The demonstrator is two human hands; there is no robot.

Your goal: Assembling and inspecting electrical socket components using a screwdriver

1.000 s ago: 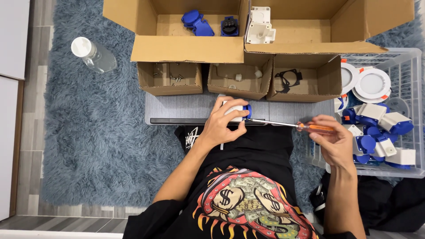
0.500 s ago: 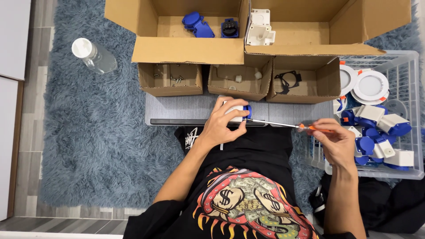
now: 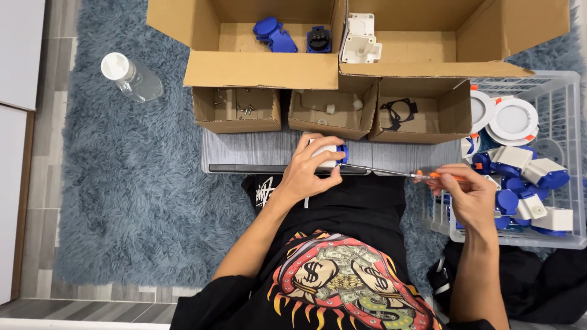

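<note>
Fingers (image 3: 318, 160) of the left hand (image 3: 309, 171) wrap over a small white-and-blue plastic socket part (image 3: 333, 154), thumb under its near edge and the other digits curled over its top and far side, so only its right end and a strip of white show between them; the part rests on the grey ribbed board (image 3: 257, 151) that serves as a tabletop across the lap. From the right, the thin metal shaft of an orange-handled screwdriver (image 3: 422, 175) runs nearly level and meets the blue end of the part; the right hand (image 3: 471, 195) is clenched round the handle, fingers folded over it, well apart from the left hand.

Just beyond the board stand three small open cardboard boxes: one with loose screws (image 3: 235, 109), one with a few small white pieces (image 3: 330, 113), one with black gaskets (image 3: 416, 113); behind them, two large cardboard cartons, the left (image 3: 257, 67) holding blue socket parts, the right (image 3: 440, 52) holding white plastic housings. Beside the right hand sits a clear plastic crate (image 3: 572, 153) of white-and-blue sockets and round white covers; a clear plastic bottle with a white cap (image 3: 131, 76) lies on the blue shaggy rug (image 3: 134, 201) to the left.
</note>
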